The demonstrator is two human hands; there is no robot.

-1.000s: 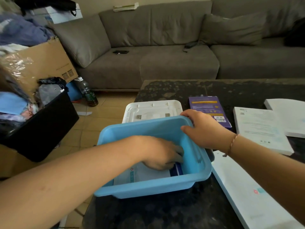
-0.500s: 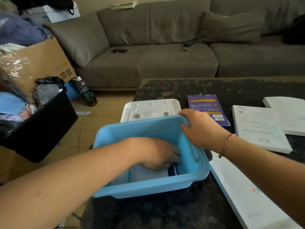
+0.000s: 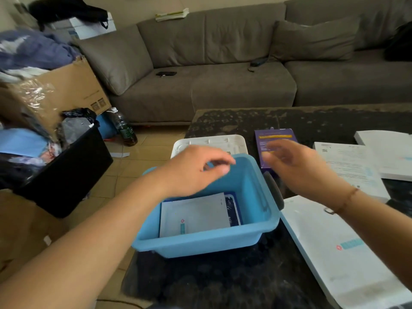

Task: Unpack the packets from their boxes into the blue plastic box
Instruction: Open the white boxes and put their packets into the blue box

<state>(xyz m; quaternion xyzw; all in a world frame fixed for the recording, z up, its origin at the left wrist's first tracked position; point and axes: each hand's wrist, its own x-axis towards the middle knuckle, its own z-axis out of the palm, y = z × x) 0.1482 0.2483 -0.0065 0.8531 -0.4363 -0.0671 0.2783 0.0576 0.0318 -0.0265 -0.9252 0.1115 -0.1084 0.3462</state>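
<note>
A: Head view. What has changed?
B: Both hands have lifted off the blue plastic box (image 3: 252, 197). The left hand (image 3: 196, 169) hovers with loose, empty fingers; the right hand (image 3: 296, 168), blurred, spreads over the purple carton (image 3: 276, 137). The next box is probably sought.
A: Materials?
B: Flat white paper packets (image 3: 194, 214) lie inside the smooth tub at the table's left edge (image 3: 223, 284).

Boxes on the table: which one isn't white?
The purple box, lying flat on the dark table just beyond the blue plastic box, partly behind the right hand. The other flat boxes to its right are white.
</note>
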